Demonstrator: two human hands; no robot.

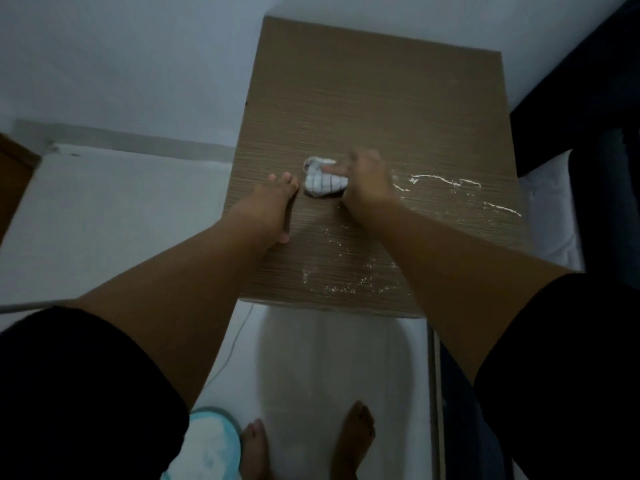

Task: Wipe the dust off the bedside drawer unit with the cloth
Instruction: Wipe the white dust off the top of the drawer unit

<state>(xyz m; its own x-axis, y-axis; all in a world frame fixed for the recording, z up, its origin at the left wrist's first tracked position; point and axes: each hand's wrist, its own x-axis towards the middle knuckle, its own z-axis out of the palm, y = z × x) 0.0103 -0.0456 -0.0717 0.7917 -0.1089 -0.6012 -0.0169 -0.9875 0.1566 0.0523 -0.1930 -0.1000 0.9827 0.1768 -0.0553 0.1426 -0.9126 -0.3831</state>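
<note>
From the head view, the right hand (367, 181) grips the bunched checked cloth (325, 183) mid-top on the bedside drawer unit (363, 98), its long axis running away toward the wall, bare wood beyond, while the left hand (273, 206) rests flat, fingers straight, near the left edge.

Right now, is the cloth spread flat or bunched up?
Bunched up: the cloth is a small wad gripped by the right hand on the drawer unit.
</note>
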